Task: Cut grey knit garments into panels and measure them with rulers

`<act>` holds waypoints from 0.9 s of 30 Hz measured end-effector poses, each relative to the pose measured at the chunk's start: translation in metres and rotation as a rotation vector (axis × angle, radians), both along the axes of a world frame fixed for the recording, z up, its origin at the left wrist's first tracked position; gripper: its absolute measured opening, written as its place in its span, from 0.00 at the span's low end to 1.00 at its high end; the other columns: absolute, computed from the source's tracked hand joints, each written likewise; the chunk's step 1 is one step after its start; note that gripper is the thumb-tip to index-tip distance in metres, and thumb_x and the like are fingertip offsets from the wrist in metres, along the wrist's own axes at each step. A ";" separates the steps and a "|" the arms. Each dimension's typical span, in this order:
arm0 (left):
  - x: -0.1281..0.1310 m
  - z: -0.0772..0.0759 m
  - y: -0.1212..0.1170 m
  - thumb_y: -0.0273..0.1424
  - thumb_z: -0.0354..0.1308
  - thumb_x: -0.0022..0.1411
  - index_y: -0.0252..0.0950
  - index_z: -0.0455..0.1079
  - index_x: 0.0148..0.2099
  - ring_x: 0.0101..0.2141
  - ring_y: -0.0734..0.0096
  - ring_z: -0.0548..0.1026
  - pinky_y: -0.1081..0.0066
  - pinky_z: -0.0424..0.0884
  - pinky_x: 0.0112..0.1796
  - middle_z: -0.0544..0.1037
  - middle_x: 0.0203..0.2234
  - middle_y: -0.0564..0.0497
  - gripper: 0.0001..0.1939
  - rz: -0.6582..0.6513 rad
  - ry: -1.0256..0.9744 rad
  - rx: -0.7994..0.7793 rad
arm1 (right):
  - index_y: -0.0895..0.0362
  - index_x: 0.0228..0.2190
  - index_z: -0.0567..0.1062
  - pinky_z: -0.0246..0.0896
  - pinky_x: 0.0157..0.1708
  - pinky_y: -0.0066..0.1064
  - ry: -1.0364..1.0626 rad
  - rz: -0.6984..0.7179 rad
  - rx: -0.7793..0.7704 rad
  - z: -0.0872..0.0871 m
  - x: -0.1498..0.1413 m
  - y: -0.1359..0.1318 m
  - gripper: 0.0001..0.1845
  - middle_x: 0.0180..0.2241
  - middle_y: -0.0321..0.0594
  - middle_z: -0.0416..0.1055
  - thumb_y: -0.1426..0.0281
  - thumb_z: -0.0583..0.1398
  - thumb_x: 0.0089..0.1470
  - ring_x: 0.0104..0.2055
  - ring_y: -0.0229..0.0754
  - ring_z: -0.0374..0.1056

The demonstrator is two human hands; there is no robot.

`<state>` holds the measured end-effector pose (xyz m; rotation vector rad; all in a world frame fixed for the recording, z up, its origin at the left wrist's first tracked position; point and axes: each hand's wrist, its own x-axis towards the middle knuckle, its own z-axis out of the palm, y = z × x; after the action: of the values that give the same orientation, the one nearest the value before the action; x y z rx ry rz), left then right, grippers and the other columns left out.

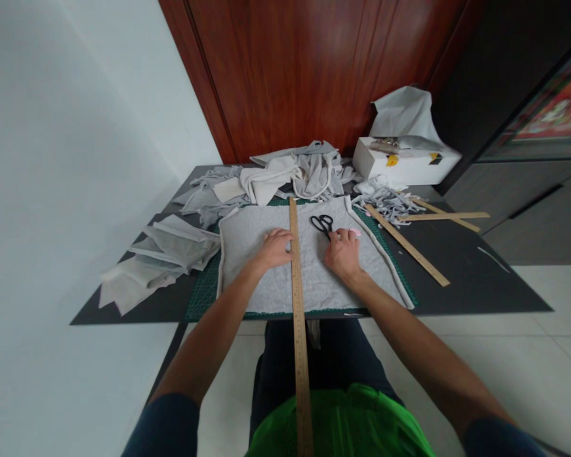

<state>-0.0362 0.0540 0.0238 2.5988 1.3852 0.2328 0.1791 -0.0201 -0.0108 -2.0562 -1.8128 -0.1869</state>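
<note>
A long wooden ruler [296, 279] runs lengthwise over a light grey piece of fabric [257, 285], its near end reaching past the table edge toward my body. My left hand [275, 247] grips the ruler's left edge near the far half of the cloth, with thumb and fingers a little apart. To the right of the ruler, my right hand [343, 255] is closed over the blade end of black-handled scissors [322, 223]; the handles point away from me and the blades are mostly hidden. A small pink piece [355, 232] lies just beyond these fingers. Under the fabric is a green cutting mat [203, 289].
Folded grey cloths [178, 241] lie at the left and heaped fabric [309, 168] at the back. On the right are fabric scraps [385, 200], another wooden ruler [409, 247], crossed wooden strips [447, 216] and a white box [409, 165]. The dark table [480, 279] ends near my legs.
</note>
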 end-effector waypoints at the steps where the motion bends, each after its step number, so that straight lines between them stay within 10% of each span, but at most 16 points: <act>1: -0.002 -0.003 -0.001 0.30 0.64 0.59 0.41 0.77 0.61 0.67 0.51 0.66 0.53 0.64 0.65 0.74 0.66 0.47 0.26 -0.008 0.001 0.005 | 0.62 0.53 0.77 0.58 0.50 0.45 -0.006 0.041 0.018 -0.002 -0.001 0.000 0.20 0.57 0.58 0.71 0.76 0.56 0.61 0.57 0.60 0.60; 27: -0.006 -0.032 -0.016 0.45 0.47 0.76 0.42 0.62 0.73 0.70 0.52 0.60 0.50 0.58 0.65 0.65 0.72 0.48 0.29 -0.074 0.059 0.139 | 0.61 0.50 0.79 0.58 0.51 0.46 -0.027 0.086 0.004 -0.014 -0.003 -0.003 0.18 0.61 0.55 0.71 0.75 0.55 0.62 0.58 0.58 0.61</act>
<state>-0.0426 0.0382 -0.0081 2.7851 1.3326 0.2522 0.1761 -0.0230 -0.0251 -1.9772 -1.9112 -0.1950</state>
